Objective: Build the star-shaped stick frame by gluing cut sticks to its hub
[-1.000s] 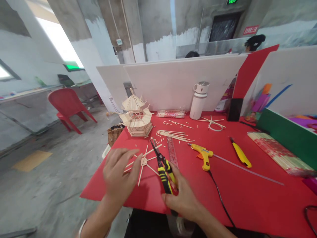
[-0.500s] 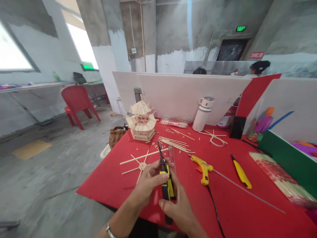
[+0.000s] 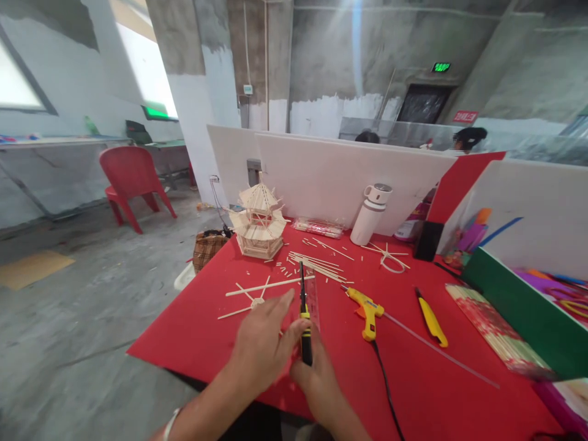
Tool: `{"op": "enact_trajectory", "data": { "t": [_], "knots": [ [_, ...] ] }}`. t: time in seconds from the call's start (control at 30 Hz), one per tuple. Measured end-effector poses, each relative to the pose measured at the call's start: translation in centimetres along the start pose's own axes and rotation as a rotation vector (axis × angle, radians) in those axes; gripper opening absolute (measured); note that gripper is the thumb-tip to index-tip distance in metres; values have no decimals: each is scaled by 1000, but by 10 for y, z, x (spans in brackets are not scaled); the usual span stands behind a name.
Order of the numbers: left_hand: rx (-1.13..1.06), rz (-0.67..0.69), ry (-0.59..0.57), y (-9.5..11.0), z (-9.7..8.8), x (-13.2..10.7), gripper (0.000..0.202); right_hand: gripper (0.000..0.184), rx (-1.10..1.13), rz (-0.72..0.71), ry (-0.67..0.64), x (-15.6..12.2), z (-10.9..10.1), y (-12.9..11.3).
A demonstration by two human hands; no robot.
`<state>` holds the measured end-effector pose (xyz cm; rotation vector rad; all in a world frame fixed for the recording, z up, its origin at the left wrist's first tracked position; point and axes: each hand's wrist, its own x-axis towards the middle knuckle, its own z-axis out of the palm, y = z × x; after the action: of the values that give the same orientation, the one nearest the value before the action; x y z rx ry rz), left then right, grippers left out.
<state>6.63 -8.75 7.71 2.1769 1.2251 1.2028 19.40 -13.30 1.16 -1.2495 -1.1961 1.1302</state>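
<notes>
Upright over the table in front of me are black-and-yellow long-nose pliers (image 3: 304, 315), jaws pointing away and handles close together. My right hand (image 3: 316, 383) is wrapped round their handles from the right. My left hand (image 3: 261, 340) is beside them, fingers stretched forward and apart from the tool, its thumb against the yellow part. Beyond my left hand lies a spoked stick frame (image 3: 257, 302), partly covered by that hand. A long stick (image 3: 266, 286) lies just behind it. Under the pliers is a clear ruler (image 3: 312, 294).
A stick pagoda model (image 3: 260, 226) stands at the back left. Loose sticks (image 3: 316, 264) and cut bits are scattered mid-table. To the right lie a yellow glue gun (image 3: 367, 309) with its cord, a yellow utility knife (image 3: 430, 318) and bagged sticks (image 3: 496, 327). A white bottle (image 3: 371, 214) stands behind.
The pliers have turned edge-on and their handles have come together. My left fingers have straightened away from them, while my right hand keeps its grip. The view has shifted slightly.
</notes>
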Motion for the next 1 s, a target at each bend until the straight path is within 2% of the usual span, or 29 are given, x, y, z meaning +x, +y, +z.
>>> {"op": "enact_trajectory", "data": {
  "t": [0.07,0.1,0.13,0.2,0.27,0.33,0.43,0.63,0.83,1.0],
  "knots": [
    [151,233,142,4,-20,6,21,69,-134,-29,67,0,-5,-2],
    [220,295,184,5,-29,12,18,73,-198,-41,79,0,-7,-4],
    [283,294,193,5,-37,19,19,74,-256,-50,77,0,-8,-5],
    [303,247,121,2,-46,34,21,73,-354,-55,66,0,-10,-6],
    [167,141,-66,-3,-46,46,18,72,-430,-54,76,-1,-11,-5],
    [29,39,-178,-10,-42,51,20,72,-477,-50,89,-1,-12,-2],
    [-64,-19,-186,-17,-35,49,26,73,-502,-53,86,-1,-14,3],
    [-135,18,-220,-26,-38,43,31,79,-515,-44,17,0,-19,7],
    [-296,-93,-341,-34,-46,43,31,82,-549,-70,-83,4,-23,7],
    [-350,-166,-393,-32,-47,42,31,80,-554,-78,-83,3,-22,10]
  ]
}}
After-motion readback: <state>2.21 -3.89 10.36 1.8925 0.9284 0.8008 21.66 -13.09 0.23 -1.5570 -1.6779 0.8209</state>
